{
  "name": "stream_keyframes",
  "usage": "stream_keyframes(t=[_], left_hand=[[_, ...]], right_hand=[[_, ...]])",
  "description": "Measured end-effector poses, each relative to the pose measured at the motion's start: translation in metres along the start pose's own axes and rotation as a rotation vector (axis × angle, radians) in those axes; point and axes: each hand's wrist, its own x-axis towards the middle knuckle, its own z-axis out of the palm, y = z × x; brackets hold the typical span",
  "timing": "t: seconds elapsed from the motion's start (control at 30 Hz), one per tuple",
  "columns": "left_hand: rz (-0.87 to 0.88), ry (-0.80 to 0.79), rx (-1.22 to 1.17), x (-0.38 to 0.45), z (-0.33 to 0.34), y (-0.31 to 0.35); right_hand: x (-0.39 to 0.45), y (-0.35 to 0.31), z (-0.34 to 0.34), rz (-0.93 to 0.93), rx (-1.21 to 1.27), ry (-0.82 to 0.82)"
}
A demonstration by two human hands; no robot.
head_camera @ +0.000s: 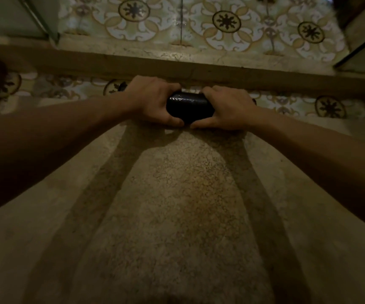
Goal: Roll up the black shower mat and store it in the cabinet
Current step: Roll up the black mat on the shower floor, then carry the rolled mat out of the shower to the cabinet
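Head view. The black shower mat is already a tight, short roll, lying crosswise on the speckled stone floor at the far end of both outstretched arms, just before a raised stone sill. Patterned tile lies beyond the sill. No cabinet can be identified in this view.

The left hand is closed over the roll's left end, fingers curled across the top and thumb under the near side. The right hand is closed over the right end in the same manner, thumb tip near the left thumb. Only the middle of the roll shows between them.

Assessment: the surface is glossy with a bright highlight, so it is probably rubber or vinyl, possibly wet, and likely slick. The material appears flexible and springy; the roll would tend to unwind if released. Weight is judged light to moderate. The recommended hold is around the full girth, pinning the free outer edge, whose position cannot be seen.
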Motion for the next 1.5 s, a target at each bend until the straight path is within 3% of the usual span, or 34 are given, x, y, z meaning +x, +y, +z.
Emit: stream_keyframes(t=[0.23, 0.43, 0.77, 1.1, 1.27, 1.5], left_hand=[[-0.048, -0.072, 0.032, -0.002, 0.002, 0.005], [-0.175, -0.121, 0.089, -0.064, -0.031, 0.063], [-0.134, -0.351, -0.104, -0.203, -0.267, 0.165], [-0.144, -0.436, -0.142, -0.257, -0.492, 0.25], [-0.179, -0.448, -0.179, -0.286, -0.568, 0.29], [-0.192, -0.498, -0.187, -0.309, -0.613, 0.336]], right_hand=[[-0.008, -0.009, 0.009, 0.052, -0.04, 0.039], [-0.062, -0.068, -0.042, 0.132, -0.069, -0.037], [-0.207, -0.177, -0.272, 0.181, 0.12, -0.211], [-0.3, -0.209, -0.495, 0.169, 0.13, -0.245], [-0.339, -0.22, -0.574, 0.123, 0.109, -0.203], [-0.389, -0.229, -0.614, 0.125, 0.113, -0.238]])
